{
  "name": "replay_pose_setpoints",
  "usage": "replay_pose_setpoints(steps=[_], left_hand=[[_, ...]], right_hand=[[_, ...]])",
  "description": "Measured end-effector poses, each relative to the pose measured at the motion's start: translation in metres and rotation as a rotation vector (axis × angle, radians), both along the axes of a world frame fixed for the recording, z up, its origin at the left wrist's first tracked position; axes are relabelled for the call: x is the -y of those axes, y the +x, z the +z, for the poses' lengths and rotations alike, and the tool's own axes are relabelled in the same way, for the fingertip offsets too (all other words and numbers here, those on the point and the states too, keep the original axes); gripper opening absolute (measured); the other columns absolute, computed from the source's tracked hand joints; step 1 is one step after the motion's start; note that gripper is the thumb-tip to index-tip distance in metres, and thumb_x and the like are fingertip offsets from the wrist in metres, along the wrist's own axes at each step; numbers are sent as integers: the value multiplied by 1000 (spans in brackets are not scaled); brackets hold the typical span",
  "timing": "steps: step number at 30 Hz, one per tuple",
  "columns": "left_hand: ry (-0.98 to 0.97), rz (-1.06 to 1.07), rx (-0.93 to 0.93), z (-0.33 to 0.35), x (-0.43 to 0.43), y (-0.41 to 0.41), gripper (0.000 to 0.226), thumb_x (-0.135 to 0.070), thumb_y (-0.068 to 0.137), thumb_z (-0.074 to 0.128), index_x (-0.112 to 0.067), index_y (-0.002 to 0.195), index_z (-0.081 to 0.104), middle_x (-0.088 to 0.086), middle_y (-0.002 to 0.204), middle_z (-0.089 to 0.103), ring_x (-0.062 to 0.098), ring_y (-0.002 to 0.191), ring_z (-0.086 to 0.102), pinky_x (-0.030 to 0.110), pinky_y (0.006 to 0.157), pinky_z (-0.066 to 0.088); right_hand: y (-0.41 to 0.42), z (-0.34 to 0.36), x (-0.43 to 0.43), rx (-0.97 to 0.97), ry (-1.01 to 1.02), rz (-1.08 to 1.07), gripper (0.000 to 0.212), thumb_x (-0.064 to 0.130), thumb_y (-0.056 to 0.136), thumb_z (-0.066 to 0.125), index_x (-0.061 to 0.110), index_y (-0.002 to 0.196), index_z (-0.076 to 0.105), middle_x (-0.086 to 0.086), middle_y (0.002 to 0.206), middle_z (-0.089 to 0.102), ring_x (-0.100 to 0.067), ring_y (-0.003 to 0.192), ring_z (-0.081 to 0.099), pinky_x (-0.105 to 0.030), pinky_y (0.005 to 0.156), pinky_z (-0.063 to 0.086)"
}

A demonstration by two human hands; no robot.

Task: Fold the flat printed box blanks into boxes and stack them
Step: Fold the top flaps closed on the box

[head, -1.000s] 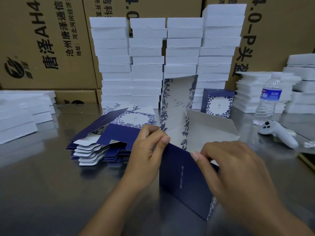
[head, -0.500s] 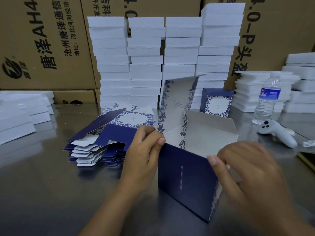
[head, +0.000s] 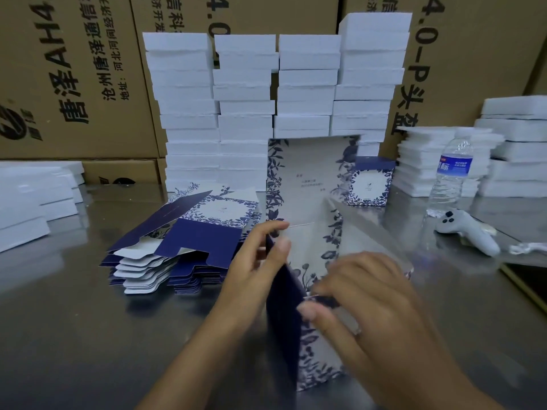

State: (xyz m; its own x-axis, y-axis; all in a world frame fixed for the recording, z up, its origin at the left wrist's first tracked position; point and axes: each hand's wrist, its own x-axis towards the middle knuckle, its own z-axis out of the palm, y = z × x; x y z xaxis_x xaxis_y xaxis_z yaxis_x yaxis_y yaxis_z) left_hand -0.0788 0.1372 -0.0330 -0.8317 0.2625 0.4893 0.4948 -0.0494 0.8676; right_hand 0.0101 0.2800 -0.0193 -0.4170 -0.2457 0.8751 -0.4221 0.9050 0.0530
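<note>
You are in a packing workshop or stockroom. Tall brown shipping cartons (head: 74,84) printed with large black lettering wall off the back. Against them rise columns of identical white blocks (head: 245,119), with lower white stacks (head: 429,161) out to both sides. Your steel worktop (head: 59,335) carries a fanned pile of flat blue printed blanks (head: 177,250), one finished box (head: 371,184) and a half-folded box (head: 284,321) close to you.

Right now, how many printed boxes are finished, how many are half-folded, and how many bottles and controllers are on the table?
finished printed box: 1
half-folded box: 1
water bottle: 1
controller: 1
total: 4
</note>
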Motion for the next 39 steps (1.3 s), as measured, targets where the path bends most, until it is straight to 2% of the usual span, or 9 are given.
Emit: replay_pose_setpoints(steps=[3,5,7,11,15,17,19,28,39], left_hand=[[44,-4,88,4,4,-2,25,-42,76,56,-44,99,65,1,106,60,0,90,57,3,74,40],[38,1,125,6,6,-2,23,-39,78,59,-44,100,65,3,112,58,5,94,58,3,74,40],[36,1,136,6,6,-2,19,-29,88,61,-42,102,65,1,115,58,-5,92,57,1,74,40],[28,11,133,6,5,-2,24,-23,93,55,-42,102,65,-6,106,60,-10,87,57,4,76,42],[51,20,172,3,2,-1,27,-42,78,53,-48,101,64,-21,101,61,6,101,60,30,96,46],[81,15,176,3,0,0,29,-41,76,53,-47,103,64,-20,104,63,11,105,61,43,101,44],[112,20,178,3,-1,1,32,-39,76,54,-44,105,65,-17,110,65,16,109,61,50,103,42],[165,-8,216,1,-7,2,35,-38,76,51,-45,107,65,-15,126,60,16,126,51,47,109,36],[133,82,187,3,-8,3,31,-45,78,49,-40,105,63,-26,110,63,8,110,58,45,104,42]], right_hand=[[2,7,-1,-37,-112,44,33,34,90,47,11,88,71,-3,94,64,-20,101,54,-28,93,38],[3,15,-8,-163,-252,37,24,23,90,49,9,87,67,2,88,57,-18,90,50,-21,87,37],[1,28,-18,-218,-443,-1,17,22,91,49,16,79,60,9,74,51,-16,76,49,-20,73,38],[-28,56,-49,281,-884,60,29,35,91,54,19,68,58,9,60,62,-3,61,56,-22,63,42],[-55,54,-58,797,-722,-20,56,48,93,45,0,69,59,-13,63,59,-27,66,58,-30,67,43],[-60,46,-56,871,-588,-45,62,54,90,44,-5,73,56,-16,65,51,-22,59,52,-30,63,35],[-62,44,-56,890,-583,-26,49,45,93,48,4,65,49,-8,62,42,-11,50,39,-28,58,26],[-73,56,-57,948,-467,-52,49,10,94,49,17,50,28,7,41,24,-5,33,21,-15,39,22],[-50,53,-68,1027,-539,4,47,39,94,50,10,58,40,10,42,34,-4,35,32,-9,41,27]])
